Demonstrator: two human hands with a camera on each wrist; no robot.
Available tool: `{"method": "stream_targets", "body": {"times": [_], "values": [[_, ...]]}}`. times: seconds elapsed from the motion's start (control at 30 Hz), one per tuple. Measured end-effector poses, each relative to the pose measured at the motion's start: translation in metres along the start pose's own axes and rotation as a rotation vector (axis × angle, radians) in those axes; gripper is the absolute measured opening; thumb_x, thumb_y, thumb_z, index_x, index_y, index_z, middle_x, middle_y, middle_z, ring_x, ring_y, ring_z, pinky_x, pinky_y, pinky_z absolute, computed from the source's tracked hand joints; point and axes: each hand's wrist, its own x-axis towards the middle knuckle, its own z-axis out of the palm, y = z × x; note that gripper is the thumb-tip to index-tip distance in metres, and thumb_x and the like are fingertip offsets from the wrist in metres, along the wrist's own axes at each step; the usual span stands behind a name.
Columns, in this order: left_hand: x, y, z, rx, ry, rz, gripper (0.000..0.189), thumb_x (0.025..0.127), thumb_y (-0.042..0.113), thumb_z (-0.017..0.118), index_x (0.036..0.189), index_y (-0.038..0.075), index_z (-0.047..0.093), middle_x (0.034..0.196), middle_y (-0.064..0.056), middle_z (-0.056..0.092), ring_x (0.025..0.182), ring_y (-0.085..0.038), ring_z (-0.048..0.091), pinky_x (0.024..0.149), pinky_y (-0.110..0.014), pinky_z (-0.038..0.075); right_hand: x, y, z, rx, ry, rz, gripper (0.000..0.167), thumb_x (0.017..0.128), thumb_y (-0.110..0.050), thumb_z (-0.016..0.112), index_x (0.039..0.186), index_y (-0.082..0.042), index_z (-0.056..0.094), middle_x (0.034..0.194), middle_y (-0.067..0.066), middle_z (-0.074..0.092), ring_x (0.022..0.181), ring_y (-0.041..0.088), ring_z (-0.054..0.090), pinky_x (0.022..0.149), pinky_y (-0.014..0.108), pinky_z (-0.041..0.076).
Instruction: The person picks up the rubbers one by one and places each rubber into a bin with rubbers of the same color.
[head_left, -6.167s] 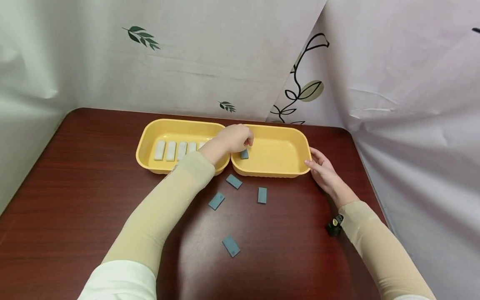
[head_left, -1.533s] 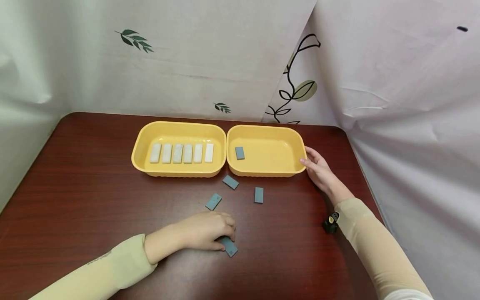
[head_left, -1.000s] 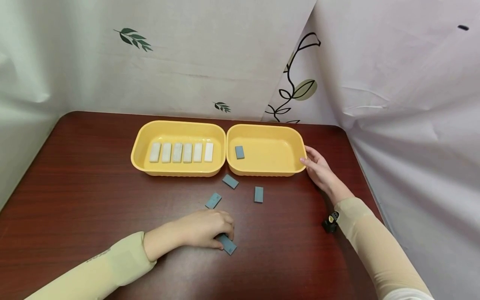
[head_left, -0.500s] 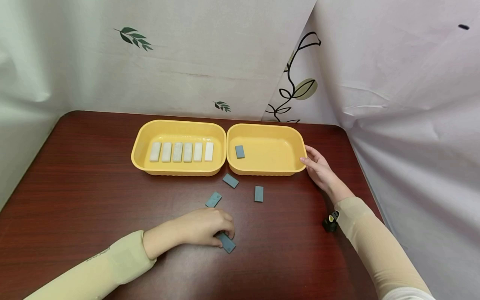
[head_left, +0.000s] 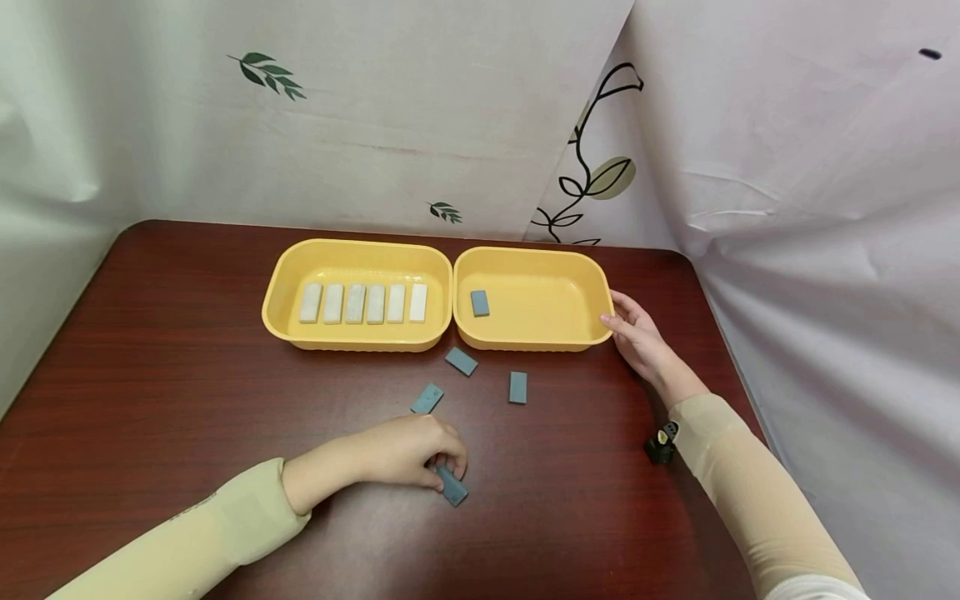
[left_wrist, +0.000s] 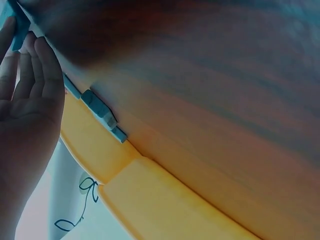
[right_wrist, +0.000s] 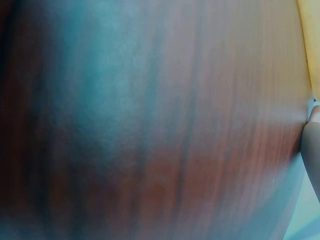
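Observation:
My left hand (head_left: 405, 450) is low over the middle of the table, pinching a blue-grey rectangular block (head_left: 453, 488) between thumb and fingers. In the left wrist view the held block (left_wrist: 20, 31) shows at the top left corner. My right hand (head_left: 641, 342) grips the right end of the right yellow tray (head_left: 540, 343), thumb on the rim and fingers outside. One blue-grey block (head_left: 480, 303) lies inside that tray near its left wall. Three loose blocks lie in front of the trays: one (head_left: 461, 362), another (head_left: 517, 388) and a third (head_left: 427, 398) beside my left hand.
The left yellow tray (head_left: 360, 343) stands against the right one and contains a row of several white blocks (head_left: 355, 304). A small black device (head_left: 662, 445) is at the right wrist. A printed white curtain (head_left: 360, 125) hangs behind the table (head_left: 150, 375).
My left hand has come back from the right tray, leaving a block there, and has taken hold of the nearest block, which has shifted slightly. My right hand stays on the tray.

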Motion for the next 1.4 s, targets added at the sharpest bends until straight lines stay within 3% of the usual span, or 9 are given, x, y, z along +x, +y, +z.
{"method": "stream_targets", "body": {"times": [0.23,0.47,0.73,0.9,1.13,1.4], "values": [[0.001,0.0,-0.001,-0.034,0.036,-0.01,0.018,0.09,0.009,0.086,0.096,0.023,0.076,0.093,0.014,0.067,0.08,0.003,0.056,0.072,-0.013,0.049,-0.001,-0.001,0.001,-0.003,-0.007,0.0,0.039,0.105,0.011,0.046,0.136,-0.012,0.053,0.13,-0.007,0.064,0.122,0.003,0.06,0.103,0.013,0.049],[0.002,-0.005,-0.004,-0.048,0.122,0.05,0.017,0.09,0.004,0.084,0.101,0.017,0.08,0.098,0.008,0.074,0.083,0.002,0.058,0.075,-0.016,0.054,0.0,0.0,0.0,-0.008,-0.01,0.005,0.041,0.104,0.011,0.045,0.138,-0.012,0.051,0.129,-0.009,0.064,0.122,0.002,0.06,0.103,0.013,0.049],[0.002,-0.006,-0.012,-0.048,0.203,0.039,0.018,0.09,0.002,0.084,0.103,0.014,0.081,0.102,0.004,0.077,0.088,-0.002,0.065,0.079,-0.019,0.057,-0.001,-0.001,0.0,-0.008,-0.008,0.006,0.04,0.105,0.01,0.046,0.136,-0.014,0.053,0.13,-0.009,0.064,0.123,0.001,0.06,0.103,0.013,0.049],[0.008,-0.005,-0.02,-0.14,0.289,0.026,0.019,0.086,0.003,0.088,0.101,0.013,0.08,0.094,0.003,0.077,0.081,0.001,0.065,0.075,-0.021,0.06,-0.003,-0.001,0.0,-0.007,-0.019,-0.003,0.038,0.106,0.009,0.047,0.135,-0.015,0.054,0.132,-0.009,0.062,0.124,0.001,0.06,0.103,0.012,0.049],[0.015,-0.005,-0.037,-0.35,0.388,-0.075,0.016,0.086,0.008,0.09,0.099,0.008,0.081,0.091,-0.001,0.08,0.08,-0.001,0.07,0.078,-0.025,0.063,0.0,0.0,-0.001,-0.001,-0.022,0.006,0.038,0.106,0.009,0.047,0.136,-0.014,0.053,0.134,-0.007,0.061,0.125,0.002,0.059,0.103,0.013,0.049],[0.028,-0.005,-0.064,-0.419,0.466,-0.115,0.017,0.086,0.003,0.088,0.101,0.003,0.082,0.096,-0.008,0.081,0.082,-0.009,0.073,0.08,-0.027,0.064,-0.001,0.0,-0.002,0.009,-0.029,-0.002,0.038,0.107,0.01,0.046,0.134,-0.016,0.055,0.132,-0.008,0.063,0.123,0.002,0.061,0.103,0.013,0.05]]}}
